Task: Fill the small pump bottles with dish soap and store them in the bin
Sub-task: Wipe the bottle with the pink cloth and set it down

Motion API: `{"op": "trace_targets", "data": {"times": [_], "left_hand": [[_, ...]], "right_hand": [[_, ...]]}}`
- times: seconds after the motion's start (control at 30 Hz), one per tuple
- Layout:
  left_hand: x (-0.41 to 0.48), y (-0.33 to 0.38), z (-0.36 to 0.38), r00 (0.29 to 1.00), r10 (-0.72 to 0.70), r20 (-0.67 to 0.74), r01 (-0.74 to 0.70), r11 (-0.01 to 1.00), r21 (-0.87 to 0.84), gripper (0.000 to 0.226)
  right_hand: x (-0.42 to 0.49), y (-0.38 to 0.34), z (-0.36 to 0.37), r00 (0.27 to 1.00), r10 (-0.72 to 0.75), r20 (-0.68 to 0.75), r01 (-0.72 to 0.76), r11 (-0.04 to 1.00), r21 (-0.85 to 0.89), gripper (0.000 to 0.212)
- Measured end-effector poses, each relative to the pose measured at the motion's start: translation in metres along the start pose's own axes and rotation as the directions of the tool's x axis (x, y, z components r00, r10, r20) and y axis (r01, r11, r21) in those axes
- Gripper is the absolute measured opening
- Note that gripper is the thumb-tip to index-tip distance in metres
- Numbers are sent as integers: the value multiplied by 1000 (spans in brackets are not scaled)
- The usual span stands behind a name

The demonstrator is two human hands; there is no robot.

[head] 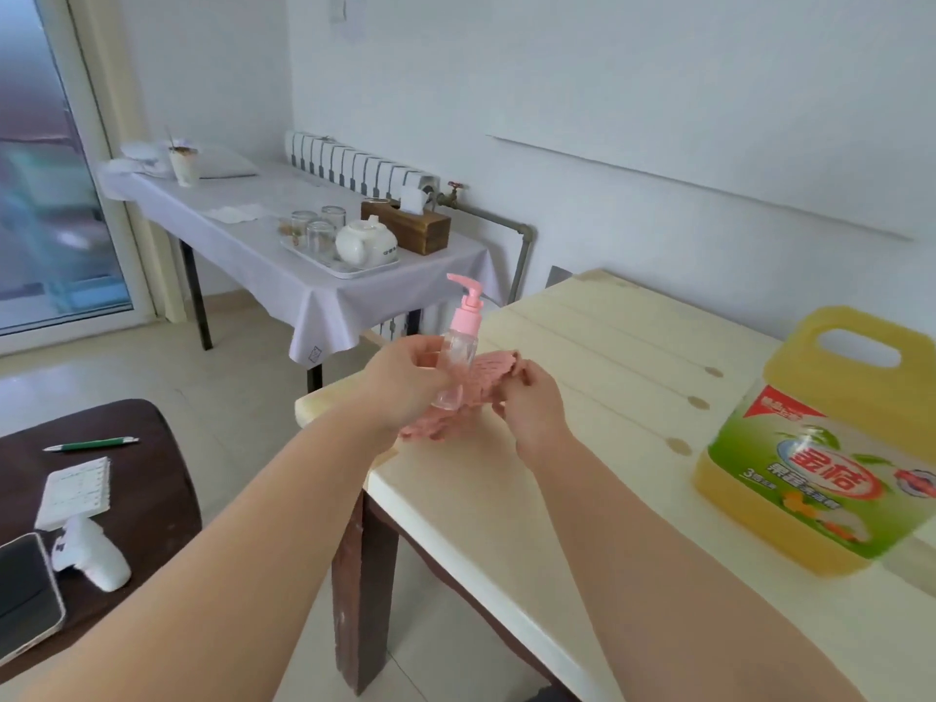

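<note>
Your left hand (405,380) grips the clear, pink-topped pump bottle (463,347) over the pale wooden table (608,347) at its far left corner, your right hand (532,405) pinches the pink perforated bin (494,377) beside it, and filling looks unstarted, so next unscrew the pump and reach right for the yellow soap jug (820,448).

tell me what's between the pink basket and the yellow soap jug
Only the right hand gripping the pink basket; past it the table is bare up to the yellow soap jug, head view.

Pump bottle (458,357) clear, pink pump; bin (486,382) pink; soap jug (830,448) yellow, green label.
</note>
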State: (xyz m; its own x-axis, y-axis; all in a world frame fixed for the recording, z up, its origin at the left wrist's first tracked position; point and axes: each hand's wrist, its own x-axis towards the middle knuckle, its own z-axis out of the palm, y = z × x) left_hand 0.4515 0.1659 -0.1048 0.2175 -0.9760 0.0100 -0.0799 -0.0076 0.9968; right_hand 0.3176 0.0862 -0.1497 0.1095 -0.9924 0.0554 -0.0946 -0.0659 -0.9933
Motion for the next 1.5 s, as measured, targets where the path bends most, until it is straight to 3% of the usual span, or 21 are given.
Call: {"op": "trace_targets", "data": {"times": [0.1, 0.2, 0.27, 0.4, 0.47, 0.5, 0.6, 0.7, 0.87, 1.03, 1.17, 1.27, 1.33, 1.43, 1.5], "left_hand": [[4, 10, 39, 997, 39, 73, -37, 999, -33, 21], [2, 20, 85, 987, 106, 121, -104, 994, -15, 30], [-4, 26, 116, 980, 144, 134, -147, 989, 15, 28], [-29, 39, 173, 952, 275, 138, -290, 951, 109, 22], [-37, 41, 186, 934, 337, 114, -352, 923, 154, 17], [-41, 43, 193, 926, 360, 114, -375, 911, 168, 15], [-53, 47, 206, 903, 408, 135, -429, 878, 211, 16], [-63, 52, 213, 878, 454, 152, -479, 846, 237, 25], [-80, 71, 230, 828, 521, 208, -554, 819, 152, 24], [-97, 88, 254, 804, 453, 386, -494, 869, 7, 23], [-107, 93, 272, 744, 416, 522, -462, 886, -48, 23], [-114, 93, 285, 677, 405, 614, -455, 887, -83, 23], [-117, 92, 294, 634, 385, 671, -432, 896, -105, 23], [-121, 89, 304, 571, 338, 748, -347, 925, -153, 22], [-123, 90, 312, 559, 299, 773, -234, 952, -200, 25]], "right_hand": [[-7, -20, -53, 996, 90, -18, -73, 895, 441, 16], [-21, -36, -101, 999, 8, -43, 21, 775, 631, 21], [-35, -44, -126, 996, -45, -73, 83, 744, 663, 26], [-68, -59, -163, 982, -177, -63, 176, 745, 644, 24], [-75, -62, -170, 975, -180, -131, 222, 759, 612, 6], [-78, -63, -176, 969, -161, -189, 242, 784, 571, 12], [-86, -62, -189, 929, -200, -312, 293, 912, 288, 39], [-100, -67, -201, 873, -311, -376, 358, 932, 60, 41], [-123, -83, -236, 869, -323, -374, 416, 887, 201, 41], [-150, -91, -278, 896, -325, -303, 422, 835, 352, 45], [-167, -87, -308, 904, -304, -301, 401, 847, 349, 49], [-181, -81, -327, 903, -289, -317, 397, 843, 363, 41], [-189, -77, -338, 904, -284, -319, 389, 856, 341, 49], [-199, -72, -354, 902, -266, -339, 374, 874, 311, 51], [-204, -69, -370, 873, -239, -426, 375, 886, 272, 45]]}}
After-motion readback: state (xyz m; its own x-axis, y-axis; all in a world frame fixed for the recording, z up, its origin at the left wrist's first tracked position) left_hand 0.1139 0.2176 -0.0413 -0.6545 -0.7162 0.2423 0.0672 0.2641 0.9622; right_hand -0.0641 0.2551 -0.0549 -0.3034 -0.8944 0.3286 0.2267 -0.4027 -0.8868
